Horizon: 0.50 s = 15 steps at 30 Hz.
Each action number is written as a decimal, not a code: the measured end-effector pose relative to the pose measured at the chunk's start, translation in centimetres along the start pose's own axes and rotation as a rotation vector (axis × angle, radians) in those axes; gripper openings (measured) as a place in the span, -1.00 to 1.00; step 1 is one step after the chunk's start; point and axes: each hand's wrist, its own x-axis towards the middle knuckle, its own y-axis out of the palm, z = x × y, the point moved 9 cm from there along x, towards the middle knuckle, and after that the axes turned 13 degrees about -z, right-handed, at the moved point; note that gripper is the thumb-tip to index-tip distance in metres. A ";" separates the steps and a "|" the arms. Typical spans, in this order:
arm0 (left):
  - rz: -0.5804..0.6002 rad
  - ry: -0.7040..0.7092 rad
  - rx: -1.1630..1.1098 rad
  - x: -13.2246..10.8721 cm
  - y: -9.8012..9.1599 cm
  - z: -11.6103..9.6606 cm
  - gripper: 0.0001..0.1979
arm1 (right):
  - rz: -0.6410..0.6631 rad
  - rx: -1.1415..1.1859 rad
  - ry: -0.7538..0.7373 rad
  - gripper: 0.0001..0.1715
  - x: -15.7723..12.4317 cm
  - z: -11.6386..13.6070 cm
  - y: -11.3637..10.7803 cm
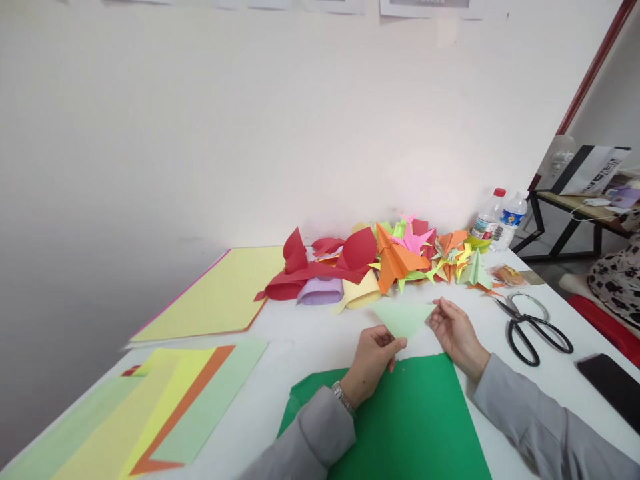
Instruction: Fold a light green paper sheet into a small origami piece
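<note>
Between my two hands is a pale green piece of paper (404, 319), folded or cut to a triangle with a point toward me. My left hand (373, 360), with a metal watch at the wrist, pinches its lower tip between thumb and fingers. At its right corner, the fingertips of my right hand (456, 330) are closed on the paper. Both hands are just above the far edge of a dark green sheet (405, 417), which lies flat on the white table (240, 393).
Coloured sheets (195, 400) lie at left, with a large yellow sheet (210, 290) behind. Folded paper shapes (400, 257) are heaped by the wall. Scissors (530, 327), a phone (613, 387), a packaged snack (509, 275) and two bottles (510, 220) stand or lie at right. Another person's patterned clothing (617, 287) shows beyond.
</note>
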 end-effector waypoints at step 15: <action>-0.025 0.044 0.086 0.0 0.2 -0.1 -0.59 | 0.438 -0.661 -0.223 -0.63 -3.6 -1.6 3.4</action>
